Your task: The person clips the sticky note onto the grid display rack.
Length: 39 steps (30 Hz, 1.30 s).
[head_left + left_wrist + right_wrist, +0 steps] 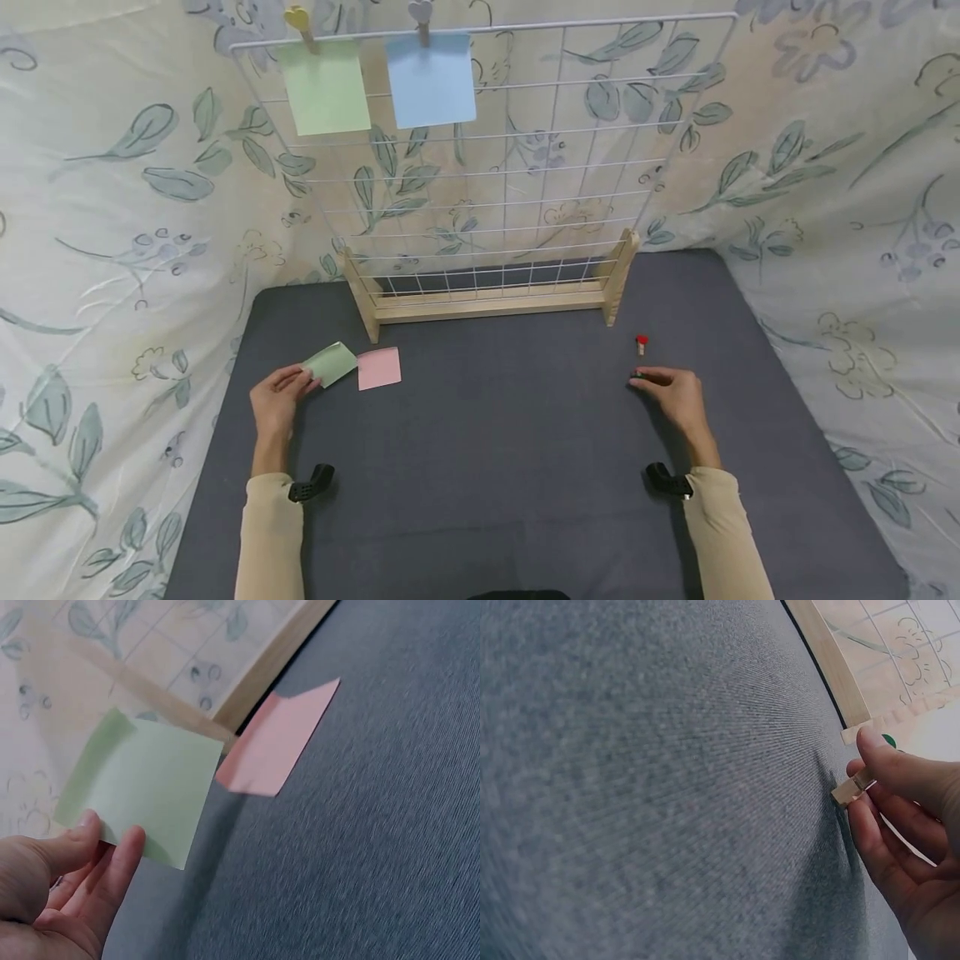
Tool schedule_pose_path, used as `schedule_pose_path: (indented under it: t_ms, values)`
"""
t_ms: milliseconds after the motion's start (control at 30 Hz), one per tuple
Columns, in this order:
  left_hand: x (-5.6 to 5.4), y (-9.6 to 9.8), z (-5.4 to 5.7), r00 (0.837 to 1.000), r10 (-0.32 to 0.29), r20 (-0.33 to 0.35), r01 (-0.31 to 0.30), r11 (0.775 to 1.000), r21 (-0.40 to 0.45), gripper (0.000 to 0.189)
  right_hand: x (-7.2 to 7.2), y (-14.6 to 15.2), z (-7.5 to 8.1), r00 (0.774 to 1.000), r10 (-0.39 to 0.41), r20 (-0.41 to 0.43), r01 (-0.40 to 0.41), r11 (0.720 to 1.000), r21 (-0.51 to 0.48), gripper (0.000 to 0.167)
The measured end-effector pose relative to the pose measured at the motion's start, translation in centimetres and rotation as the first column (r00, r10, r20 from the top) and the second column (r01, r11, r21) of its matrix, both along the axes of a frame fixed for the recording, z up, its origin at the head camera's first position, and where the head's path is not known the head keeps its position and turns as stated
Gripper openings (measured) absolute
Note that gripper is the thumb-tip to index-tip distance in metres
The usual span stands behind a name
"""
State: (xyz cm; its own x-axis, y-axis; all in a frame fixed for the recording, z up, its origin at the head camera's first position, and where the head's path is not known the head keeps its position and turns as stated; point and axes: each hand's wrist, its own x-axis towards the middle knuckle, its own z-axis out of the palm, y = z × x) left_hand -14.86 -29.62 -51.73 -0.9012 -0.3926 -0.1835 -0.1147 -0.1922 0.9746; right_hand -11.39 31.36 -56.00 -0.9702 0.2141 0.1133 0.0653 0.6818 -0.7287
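Note:
My left hand (276, 403) pinches a green sticky note (150, 780) by its lower edge, thumb on its face. Beside that note, a pink sticky note (379, 368) lies on the dark table, its edges curling up in the left wrist view. On the right, my right hand (678, 402) holds a small wooden clothespin (847, 792) between thumb and fingers. A bit of green shows at the clothespin's far end, and the thumb hides part of it. Just beyond these fingertips lies another clothespin with a red top (642, 344).
At the back stands a white wire grid (555, 131) in a wooden base (487, 307). From its top bar hang a larger green paper (327, 93) and a blue paper (431, 87), each under a heart-topped clothespin. Floral cloth (840, 208) surrounds the table (495, 450).

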Motion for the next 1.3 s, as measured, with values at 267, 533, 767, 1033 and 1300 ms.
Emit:
schedule_pose_path:
  t_ms: [267, 533, 767, 1033, 1300]
  values:
    - [-1.0, 1.8, -0.9, 0.998, -0.046, 0.036, 0.05, 0.991, -0.126, 0.024, 0.2, 0.2, 0.1, 0.999, -0.012, 0.033, 0.013, 1.0, -0.023, 0.029]
    - [-2.3, 4.4, -0.8, 0.991, -0.134, 0.028, 0.137, 0.964, -0.227, 0.03, -0.3, 0.1, 0.7, 0.999, 0.007, 0.05, -0.006, 1.0, -0.023, 0.03]
    - [-3.7, 7.4, 0.0, 0.982, -0.191, 0.014, 0.189, 0.953, -0.238, 0.027, -1.5, -0.8, 2.3, 0.999, 0.023, 0.029, -0.021, 0.999, -0.037, 0.029]
    - [-4.9, 11.0, 0.8, 0.963, -0.267, -0.03, 0.245, 0.921, -0.301, 0.026, -3.4, -2.5, 4.5, 0.995, 0.097, 0.01, -0.097, 0.994, -0.059, 0.026]
    - [-5.7, 13.8, 2.0, 0.947, -0.316, -0.048, 0.28, 0.892, -0.356, 0.021, -5.3, -3.9, 6.8, 0.99, 0.133, -0.045, -0.136, 0.989, -0.051, 0.027]
